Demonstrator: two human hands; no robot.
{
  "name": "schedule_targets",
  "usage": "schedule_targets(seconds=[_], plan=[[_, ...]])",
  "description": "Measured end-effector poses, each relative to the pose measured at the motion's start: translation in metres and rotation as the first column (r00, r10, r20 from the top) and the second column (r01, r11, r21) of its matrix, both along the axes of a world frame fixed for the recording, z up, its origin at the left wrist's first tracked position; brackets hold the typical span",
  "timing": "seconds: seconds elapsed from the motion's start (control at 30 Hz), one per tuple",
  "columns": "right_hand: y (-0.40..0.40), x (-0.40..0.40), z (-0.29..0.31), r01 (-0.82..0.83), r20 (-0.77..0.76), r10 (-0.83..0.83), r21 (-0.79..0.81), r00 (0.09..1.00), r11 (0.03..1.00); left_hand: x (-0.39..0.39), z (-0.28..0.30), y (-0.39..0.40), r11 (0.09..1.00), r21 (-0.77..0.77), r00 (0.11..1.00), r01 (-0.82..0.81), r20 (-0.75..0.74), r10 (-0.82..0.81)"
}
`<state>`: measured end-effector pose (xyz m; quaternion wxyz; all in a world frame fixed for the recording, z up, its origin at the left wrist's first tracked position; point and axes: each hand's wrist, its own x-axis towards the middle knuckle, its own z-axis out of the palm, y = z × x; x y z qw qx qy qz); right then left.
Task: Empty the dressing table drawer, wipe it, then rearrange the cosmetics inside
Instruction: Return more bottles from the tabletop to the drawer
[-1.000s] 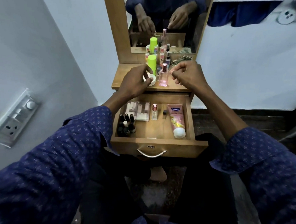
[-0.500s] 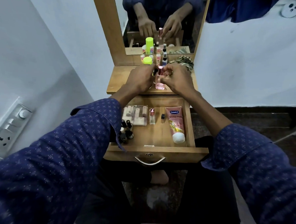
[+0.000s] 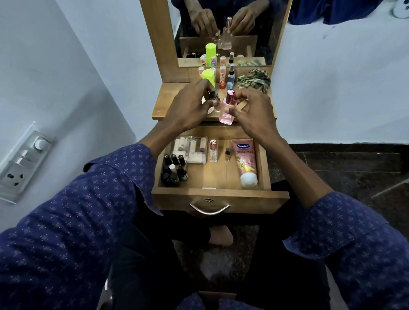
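The wooden drawer [image 3: 220, 199] stands pulled out below the dressing table top [image 3: 164, 105]. Inside lie a pink Vaseline tube [image 3: 245, 163] at the right, a clear case of lipsticks [image 3: 191, 150], a small pink-capped bottle [image 3: 213, 150], a tiny dark bottle [image 3: 227, 153] and several dark nail polish bottles [image 3: 173, 171] at the left. Above the table top's front edge my right hand [image 3: 253, 114] grips a pink perfume bottle [image 3: 226, 112] with a rose cap. My left hand [image 3: 189, 106] holds a small clear bottle with a dark cap [image 3: 214, 101] beside it.
At the back of the top stand a neon green capped can [image 3: 209, 75], small tubes, a dark spray bottle [image 3: 230, 79] and a patterned cloth [image 3: 254, 80] under the mirror [image 3: 227, 21]. A switch panel [image 3: 20, 161] is on the left wall. My knees sit under the drawer.
My hands came together over the table top. The right hand closed on the pink perfume bottle and pulled it toward the front edge; the left hand left the white jar and took up a small dark-capped bottle.
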<state>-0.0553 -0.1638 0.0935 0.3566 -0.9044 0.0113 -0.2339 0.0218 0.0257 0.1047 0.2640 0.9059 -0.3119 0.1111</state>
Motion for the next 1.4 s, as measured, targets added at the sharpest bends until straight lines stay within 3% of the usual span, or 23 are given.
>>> schedule_targets(seconds=[0.1, 0.33, 0.77, 1.23, 1.4], plan=[[0.011, -0.018, -0.006, -0.016, -0.01, 0.016, 0.022, 1.0, 1.0, -0.022, -0.001, 0.02, 0.994, -0.093, 0.996, 0.05, -0.068, -0.057], [0.045, -0.055, -0.031, -0.06, -0.078, 0.065, 0.062, 0.995, 0.996, -0.067, -0.022, 0.066, 0.981, -0.183, 0.962, -0.055, -0.272, 0.003], [0.087, -0.076, -0.08, -0.071, -0.288, 0.082, 0.048, 0.954, 0.996, -0.105, -0.058, 0.111, 1.0, 0.018, 0.91, 0.023, -0.415, -0.013], [0.094, -0.067, -0.086, -0.037, -0.39, 0.031, -0.007, 0.92, 0.999, -0.108, -0.068, 0.113, 0.963, 0.268, 0.908, -0.015, -0.399, 0.126], [0.106, -0.062, -0.085, 0.058, -0.409, -0.057, -0.011, 0.911, 0.998, -0.108, -0.065, 0.107, 0.933, 0.357, 0.921, -0.047, -0.347, 0.179]])
